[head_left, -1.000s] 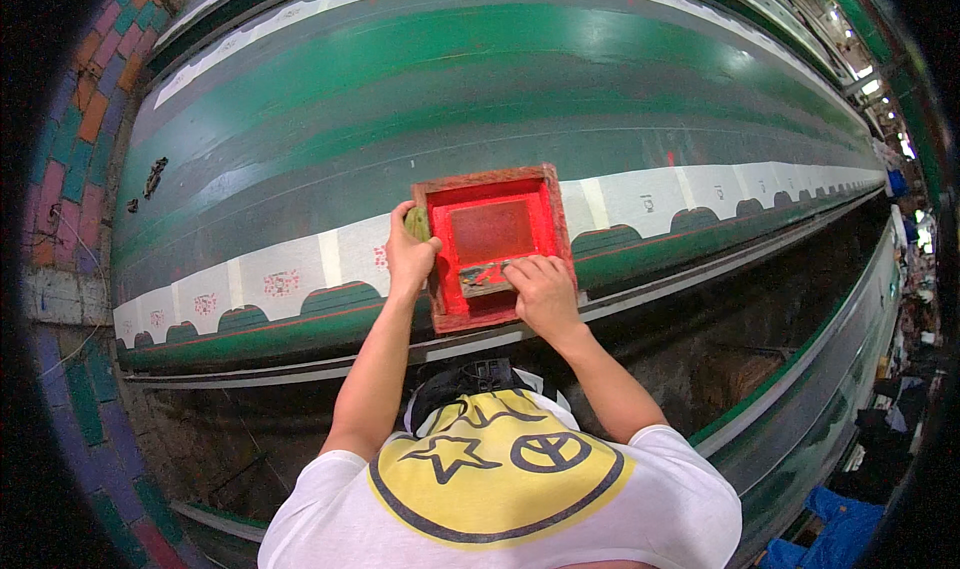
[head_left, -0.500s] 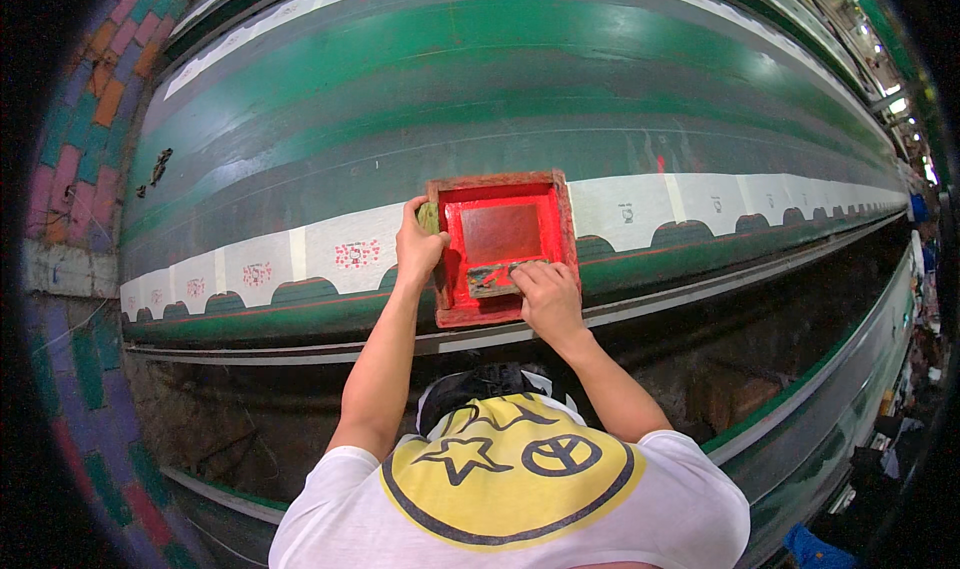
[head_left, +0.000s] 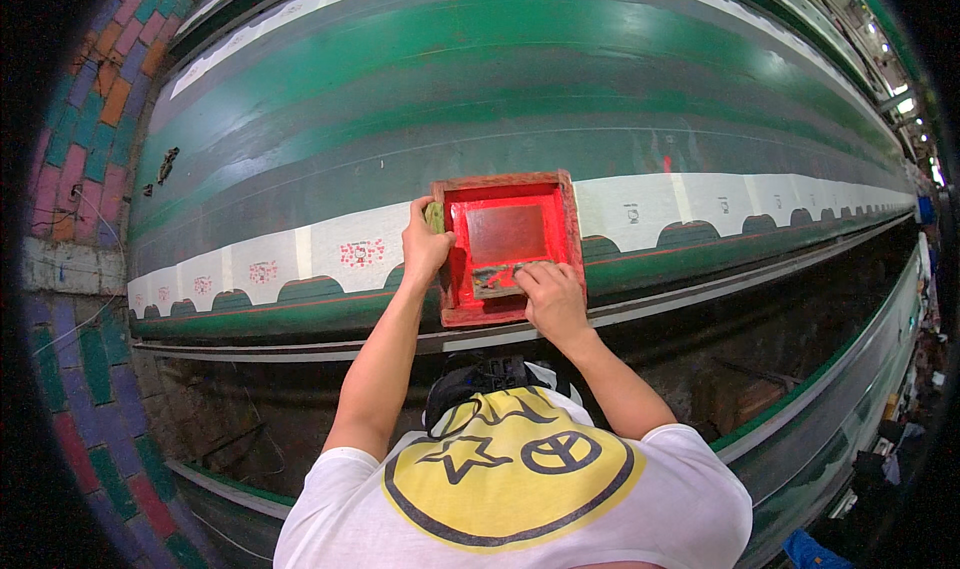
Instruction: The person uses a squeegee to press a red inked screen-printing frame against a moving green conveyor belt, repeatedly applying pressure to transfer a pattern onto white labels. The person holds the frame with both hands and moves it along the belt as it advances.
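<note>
Shifted rightward along the white strip since a second ago, the red frame leaves a red-dotted print fully visible just left of the hands. Far left of both hands, coloured bricks border the green worktop, where a dark crumpled item lies. Nearer, smaller-looking prints line the strip. The left hand is closed around the frame's left edge, thumb toward its inside. Between the hands, the frame lies across the strip. Inside its near part, a stained block is pinched by the right hand, fingers bent. Right of that hand, the strip bears small dark outlines.
</note>
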Available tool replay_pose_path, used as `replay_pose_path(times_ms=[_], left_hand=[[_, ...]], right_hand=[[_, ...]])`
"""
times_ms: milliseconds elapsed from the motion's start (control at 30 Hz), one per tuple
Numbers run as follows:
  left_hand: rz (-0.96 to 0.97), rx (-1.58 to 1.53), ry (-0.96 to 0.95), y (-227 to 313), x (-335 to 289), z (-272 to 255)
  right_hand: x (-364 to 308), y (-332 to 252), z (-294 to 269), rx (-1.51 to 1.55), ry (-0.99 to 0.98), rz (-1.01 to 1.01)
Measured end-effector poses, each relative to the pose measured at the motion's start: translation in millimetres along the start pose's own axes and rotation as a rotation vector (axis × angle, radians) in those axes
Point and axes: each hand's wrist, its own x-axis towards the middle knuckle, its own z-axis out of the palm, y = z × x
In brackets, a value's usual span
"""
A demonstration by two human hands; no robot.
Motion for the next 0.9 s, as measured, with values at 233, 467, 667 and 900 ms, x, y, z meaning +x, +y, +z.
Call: replay_pose_path(times_ms=[233,467,667,900], left_hand=[[0.025,-0.032,0.002,-8,2,2],[0.066,0.016,-0.013,-2,3,4],[0.056,0.004,0.0,-9,0,2],[0.047,-0.014,-0.011,-6,0,-1]], right_hand=[[45,22,-8,0.011,-0.075,0.002],[103,56,22,-0.057,0.017,0.032],[21,15,6,-0.02,-0.056,-0.007],[67,34,0,-0.026,0.025,-0.05]])
